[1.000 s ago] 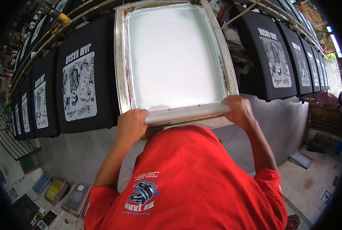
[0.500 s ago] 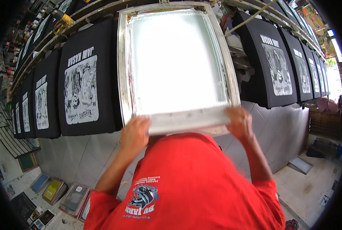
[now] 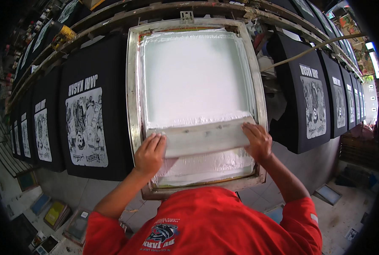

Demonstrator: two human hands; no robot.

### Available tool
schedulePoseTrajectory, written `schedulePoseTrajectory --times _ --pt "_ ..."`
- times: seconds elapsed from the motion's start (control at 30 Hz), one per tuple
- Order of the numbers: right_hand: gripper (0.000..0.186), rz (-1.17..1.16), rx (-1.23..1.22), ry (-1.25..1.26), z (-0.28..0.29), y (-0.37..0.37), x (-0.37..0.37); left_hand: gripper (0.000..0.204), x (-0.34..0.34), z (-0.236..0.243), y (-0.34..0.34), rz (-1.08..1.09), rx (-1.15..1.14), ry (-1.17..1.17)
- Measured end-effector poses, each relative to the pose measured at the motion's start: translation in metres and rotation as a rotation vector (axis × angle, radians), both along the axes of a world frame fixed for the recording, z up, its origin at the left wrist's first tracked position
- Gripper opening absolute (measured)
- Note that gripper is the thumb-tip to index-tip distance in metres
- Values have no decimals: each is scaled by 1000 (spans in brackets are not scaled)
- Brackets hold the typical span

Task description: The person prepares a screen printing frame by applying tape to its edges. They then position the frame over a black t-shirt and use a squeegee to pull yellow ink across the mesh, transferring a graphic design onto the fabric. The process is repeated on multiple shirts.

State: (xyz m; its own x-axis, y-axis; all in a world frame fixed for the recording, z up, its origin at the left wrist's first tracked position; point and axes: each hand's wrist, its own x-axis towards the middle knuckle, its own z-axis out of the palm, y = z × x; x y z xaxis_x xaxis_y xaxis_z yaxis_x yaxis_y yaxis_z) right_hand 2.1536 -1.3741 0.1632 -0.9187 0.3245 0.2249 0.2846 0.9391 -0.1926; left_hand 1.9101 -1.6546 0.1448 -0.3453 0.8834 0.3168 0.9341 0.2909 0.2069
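A wide, pale squeegee [image 3: 204, 138] lies across a silkscreen frame [image 3: 132, 89] in front of me. My left hand [image 3: 149, 155] is closed around its left end, fingers over the top edge. Its right end is gripped by my right hand [image 3: 258, 140]. Along the squeegee's far side runs a ridge of white ink [image 3: 198, 120]. Beyond that, the mesh [image 3: 196, 76] is coated white. Streaky white ink covers the strip between the squeegee and the frame's near end.
Black shirts with white prints hang on boards to the left [image 3: 85, 123] and right [image 3: 312, 97]. A wooden rail [image 3: 113, 19] runs behind the frame. A thin stick [image 3: 312, 49] slants at the right. A yellow tool [image 3: 64, 34] sits far left.
The squeegee has moved away from the frame's near end, with both hands still on it. More of the near mesh and frame shows, and the whole view has shifted.
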Motion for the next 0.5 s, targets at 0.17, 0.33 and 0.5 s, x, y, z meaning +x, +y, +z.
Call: schedulePoseTrajectory --times 0.17,0.33,0.5 --pt "54 -10 31 54 -15 66 -70 30 -73 -14 62 7 14 92" --pt "45 14 40 123 -30 143 -146 37 -153 -21 129 48 17 78" --pt "32 -77 -75 -336 35 196 -220 27 -226 35 190 25 -217 -152"
